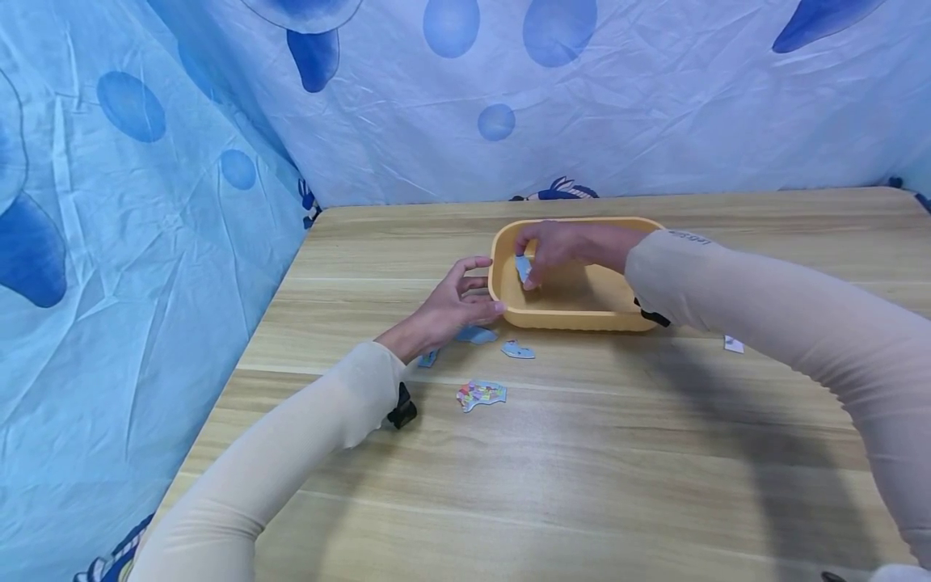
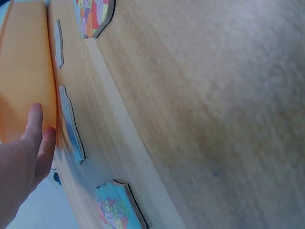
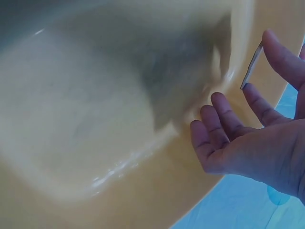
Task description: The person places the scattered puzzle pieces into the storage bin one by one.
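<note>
Pinching blue piece (image 1: 523,268), above floor of orange tray (image 1: 582,320)

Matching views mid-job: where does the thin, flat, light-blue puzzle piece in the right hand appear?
Head: the thin light-blue puzzle piece is just right of centre, in the bare right hand.
Left wrist: not in it.
Right wrist: upper right, seen edge-on.
Shared landmark: yellow-orange, rounded-rectangular plastic bin.

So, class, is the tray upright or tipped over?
Upright: the tray has its open top facing up, its inside showing around the right hand.
</note>
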`<state>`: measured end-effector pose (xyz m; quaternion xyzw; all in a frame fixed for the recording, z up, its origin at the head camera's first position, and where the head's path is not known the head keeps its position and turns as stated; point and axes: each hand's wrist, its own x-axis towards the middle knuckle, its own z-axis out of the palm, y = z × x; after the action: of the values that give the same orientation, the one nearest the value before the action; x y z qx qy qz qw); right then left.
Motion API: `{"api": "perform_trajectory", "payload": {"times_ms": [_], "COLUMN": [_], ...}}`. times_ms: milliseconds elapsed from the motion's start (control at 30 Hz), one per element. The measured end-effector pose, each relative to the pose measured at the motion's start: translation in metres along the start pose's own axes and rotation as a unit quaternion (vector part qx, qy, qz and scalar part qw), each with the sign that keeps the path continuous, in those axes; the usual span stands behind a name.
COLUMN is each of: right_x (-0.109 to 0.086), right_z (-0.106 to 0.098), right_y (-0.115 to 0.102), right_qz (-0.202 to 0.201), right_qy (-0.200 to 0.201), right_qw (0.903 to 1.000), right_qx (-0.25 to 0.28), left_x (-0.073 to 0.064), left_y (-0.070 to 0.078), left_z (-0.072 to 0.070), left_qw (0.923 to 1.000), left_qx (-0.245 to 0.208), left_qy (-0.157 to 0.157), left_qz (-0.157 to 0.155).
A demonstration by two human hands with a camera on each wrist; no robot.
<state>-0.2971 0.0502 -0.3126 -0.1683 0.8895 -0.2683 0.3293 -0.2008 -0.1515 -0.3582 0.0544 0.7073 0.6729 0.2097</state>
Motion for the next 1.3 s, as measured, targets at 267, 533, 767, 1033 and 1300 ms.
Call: {"api": "perform_trajectory", "payload": {"times_ms": [267, 533, 767, 1033, 1300], "right_x": [0.004, -0.002, -0.012, -0.022, -0.03], "right_z": [0.002, 0.0, -0.01, -0.012, -0.012], "right_y": [0.0, 0.0, -0.002, -0.003, -0.003], "right_qz": [-0.001, -0.008, -0.029, -0.043, -0.068], "right_qy": [0.002, -0.001, 0.008, 0.008, 0.02], "right_qw": [1.0, 1.0, 0.9995, 0.9982, 0.9955], "right_qx": [-0.004, 0.0, 0.012, 0.04, 0.064], "left_x": [0.0, 0.0, 0.0, -0.001, 0.0], "left_y": [0.0, 0.0, 0.001, 0.001, 0.0], "left_z": [0.001, 0.002, 0.001, 0.001, 0.002], "left_qw": [1.0, 1.0, 1.0, 0.9999, 0.9999], "left_qx": [-0.004, -0.006, -0.001, -0.012, -0.012], "left_qy": [0.001, 0.0, 0.001, -0.003, -0.004], "left_qz": [0.002, 0.003, -0.001, -0.001, 0.003]}}
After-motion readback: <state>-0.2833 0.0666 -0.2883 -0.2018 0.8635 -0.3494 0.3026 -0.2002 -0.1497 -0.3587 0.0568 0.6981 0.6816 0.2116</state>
